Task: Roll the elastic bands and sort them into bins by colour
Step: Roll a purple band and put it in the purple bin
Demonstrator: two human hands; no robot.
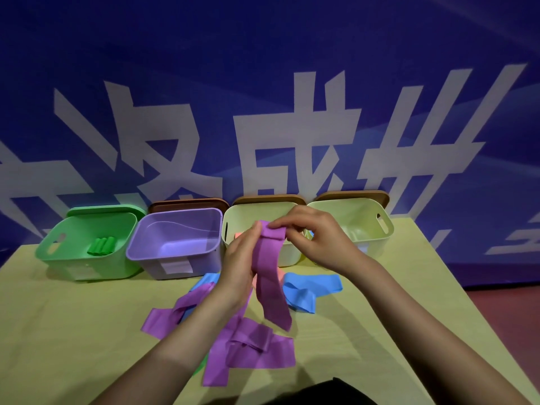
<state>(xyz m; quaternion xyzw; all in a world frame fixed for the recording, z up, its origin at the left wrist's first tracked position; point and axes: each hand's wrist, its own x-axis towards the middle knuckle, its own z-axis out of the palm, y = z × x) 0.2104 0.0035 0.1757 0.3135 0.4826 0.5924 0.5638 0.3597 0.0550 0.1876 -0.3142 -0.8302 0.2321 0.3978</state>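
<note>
Purple band (270, 276) pinched at its folded top by left hand (241, 264) and right hand (314, 238); purple bin (175, 244) behind

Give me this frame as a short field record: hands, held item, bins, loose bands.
left hand: supports purple band
right hand: pinches the band's folded top end
roll state: just started, tail hanging
green bin: holds green rolls
purple bin: no rolls visible
table: loose purple bands, blue bands
</note>
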